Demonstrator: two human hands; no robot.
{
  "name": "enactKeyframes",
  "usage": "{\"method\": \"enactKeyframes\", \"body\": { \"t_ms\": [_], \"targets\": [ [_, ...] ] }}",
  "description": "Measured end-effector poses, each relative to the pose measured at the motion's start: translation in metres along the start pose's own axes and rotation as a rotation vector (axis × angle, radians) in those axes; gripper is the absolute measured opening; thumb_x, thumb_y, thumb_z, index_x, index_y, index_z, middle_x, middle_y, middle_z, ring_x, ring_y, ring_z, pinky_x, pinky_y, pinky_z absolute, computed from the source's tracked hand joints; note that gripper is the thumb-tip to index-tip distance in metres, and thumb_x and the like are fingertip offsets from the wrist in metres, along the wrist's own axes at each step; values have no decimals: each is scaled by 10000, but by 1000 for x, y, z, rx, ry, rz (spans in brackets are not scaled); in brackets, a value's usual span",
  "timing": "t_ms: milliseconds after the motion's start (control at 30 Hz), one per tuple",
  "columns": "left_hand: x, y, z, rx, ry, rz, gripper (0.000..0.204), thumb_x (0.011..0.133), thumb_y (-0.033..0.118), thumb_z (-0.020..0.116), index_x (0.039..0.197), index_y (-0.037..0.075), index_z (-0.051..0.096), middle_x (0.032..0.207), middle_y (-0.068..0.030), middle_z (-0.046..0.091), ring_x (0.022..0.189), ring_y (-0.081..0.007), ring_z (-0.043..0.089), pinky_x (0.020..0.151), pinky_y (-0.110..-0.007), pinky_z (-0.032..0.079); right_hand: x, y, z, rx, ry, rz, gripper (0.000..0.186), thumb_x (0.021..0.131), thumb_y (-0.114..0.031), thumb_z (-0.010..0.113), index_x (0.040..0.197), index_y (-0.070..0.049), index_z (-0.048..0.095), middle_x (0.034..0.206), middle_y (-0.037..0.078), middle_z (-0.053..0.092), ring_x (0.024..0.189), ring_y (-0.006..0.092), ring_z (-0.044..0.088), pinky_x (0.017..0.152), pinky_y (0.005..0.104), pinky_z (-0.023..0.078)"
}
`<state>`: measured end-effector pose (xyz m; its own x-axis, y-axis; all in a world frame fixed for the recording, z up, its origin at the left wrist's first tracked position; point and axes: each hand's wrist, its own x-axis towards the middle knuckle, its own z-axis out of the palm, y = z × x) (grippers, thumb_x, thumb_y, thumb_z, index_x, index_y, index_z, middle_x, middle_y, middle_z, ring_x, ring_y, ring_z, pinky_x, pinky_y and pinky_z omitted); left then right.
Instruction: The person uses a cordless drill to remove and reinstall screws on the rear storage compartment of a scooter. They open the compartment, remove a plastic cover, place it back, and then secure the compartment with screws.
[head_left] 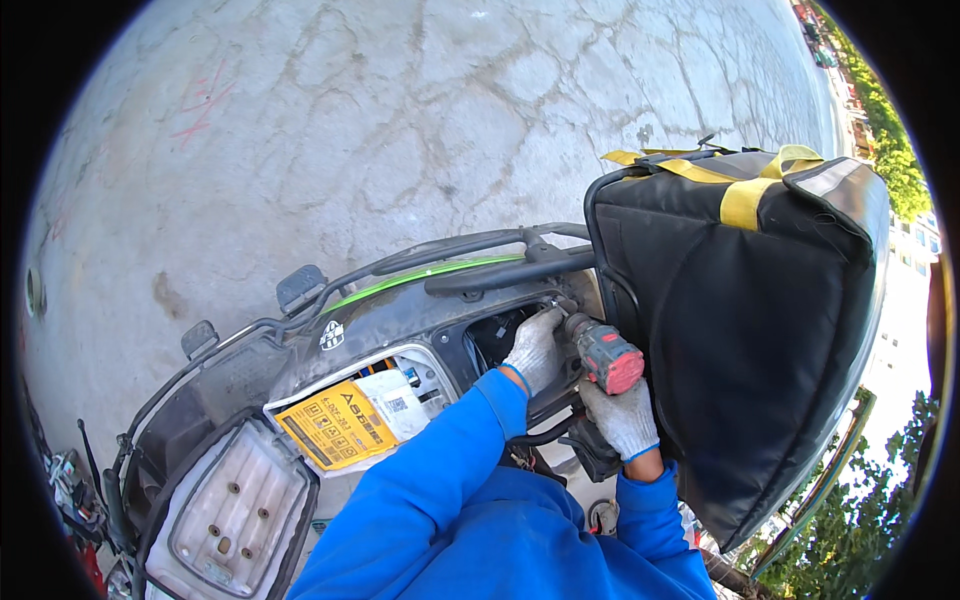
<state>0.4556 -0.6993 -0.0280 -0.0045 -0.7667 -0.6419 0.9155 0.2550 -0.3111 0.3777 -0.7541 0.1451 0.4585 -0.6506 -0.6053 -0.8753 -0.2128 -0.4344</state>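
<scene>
My right hand, in a pale knit work glove, is wrapped round the grip of a cordless drill with a grey and red body. The drill's nose points away from me, at the rear end of an opening in a scooter's dark body. Beside the nose is my left hand, gloved too, with its fingers pressed together at the opening's edge. What those fingers pinch, if anything, is hidden. Dark parts and wires lie inside the opening.
A large black delivery bag with yellow straps stands close on the right. To the left, a yellow and white battery box sits in the scooter's compartment, near the upturned seat. Black rails run along the far side above cracked concrete.
</scene>
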Motion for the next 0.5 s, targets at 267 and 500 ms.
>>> {"method": "enactKeyframes", "body": {
  "t_ms": [267, 500],
  "targets": [
    [15, -5, -12, 34, 31, 0, 248, 1051, 185, 534, 1235, 88, 668, 1090, -113, 702, 965, -277, 704, 839, -448, 599, 6, -21, -4, -76, -32, 67, 305, 904, -192, 754, 1126, 16, 729, 1009, 245, 767, 1025, 437, 746, 862, 453, 582],
    [-61, -2, -10, 373, 77, -45, 301, 1029, 132, 516, 1236, -8, 685, 882, -105, 687, 773, -243, 663, 682, -380, 531, 18, -15, -14, -14, -126, 216, 247, 871, -165, 712, 1040, 15, 717, 870, 200, 733, 854, 401, 736, 796, 445, 574]
  ]
}}
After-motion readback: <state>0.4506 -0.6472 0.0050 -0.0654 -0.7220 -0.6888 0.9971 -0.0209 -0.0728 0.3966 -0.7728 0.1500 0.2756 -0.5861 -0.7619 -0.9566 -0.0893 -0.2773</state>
